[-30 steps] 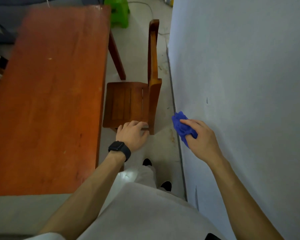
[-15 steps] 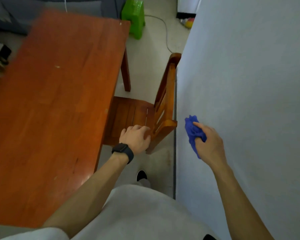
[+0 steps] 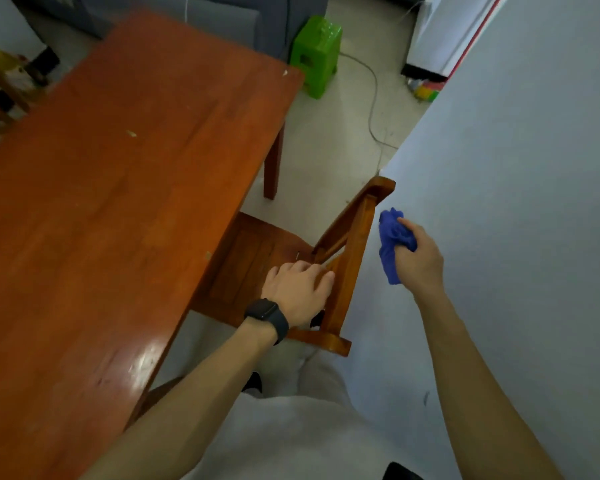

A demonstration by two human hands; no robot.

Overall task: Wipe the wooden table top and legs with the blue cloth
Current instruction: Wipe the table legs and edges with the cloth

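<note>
Right hand (image 3: 419, 263) grips blue cloth (image 3: 390, 239).

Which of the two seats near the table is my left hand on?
The wooden chair beside the table: your left hand grips its seat. The green plastic stool stands untouched beyond the table's far corner.

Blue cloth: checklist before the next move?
1. Blue cloth bunched in right hand: ok.
2. Cloth touching table: not ok, it is over by the wall.
3. Left hand free: not ok, on chair.
4. Firm grip on chair: cannot tell.
5. Chair clear of table edge: not ok, seat partly under it.
6. Far table leg unobstructed: looks ok.
</note>
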